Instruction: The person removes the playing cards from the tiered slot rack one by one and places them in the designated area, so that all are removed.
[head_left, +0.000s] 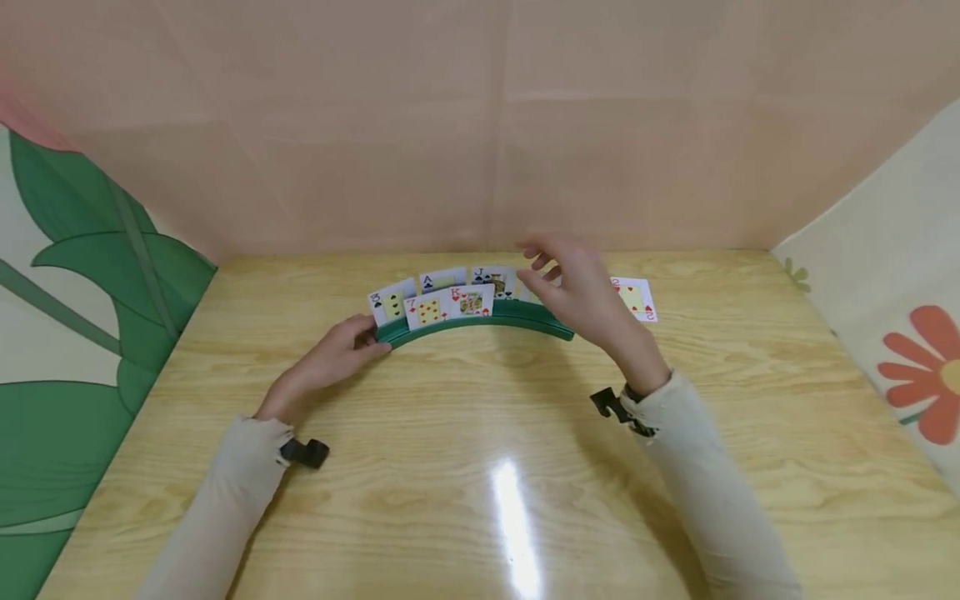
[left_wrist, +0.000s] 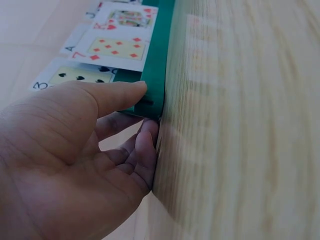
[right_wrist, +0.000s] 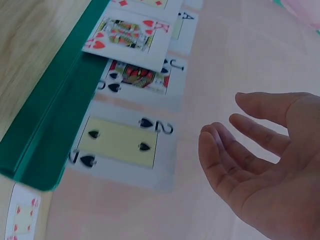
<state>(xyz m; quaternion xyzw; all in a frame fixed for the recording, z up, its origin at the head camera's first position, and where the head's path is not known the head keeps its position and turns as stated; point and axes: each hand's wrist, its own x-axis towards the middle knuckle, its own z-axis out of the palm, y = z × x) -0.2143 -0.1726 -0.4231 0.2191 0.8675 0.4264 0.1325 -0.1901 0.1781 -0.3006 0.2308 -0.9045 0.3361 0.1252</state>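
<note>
Now left hand (head_left: 333, 354) pinches green card rack (head_left: 531, 316); right hand (head_left: 581, 292) near two of spades (right_wrist: 122, 145), thumb and fingertips apart.

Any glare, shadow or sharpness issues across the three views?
Head: white glare streak on the tabletop, soft shadow beside the right sleeve; left wrist: tilted sideways, cards faintly mirrored in the glossy wood; right wrist: also tilted, two of spades slightly soft but readable.
</note>
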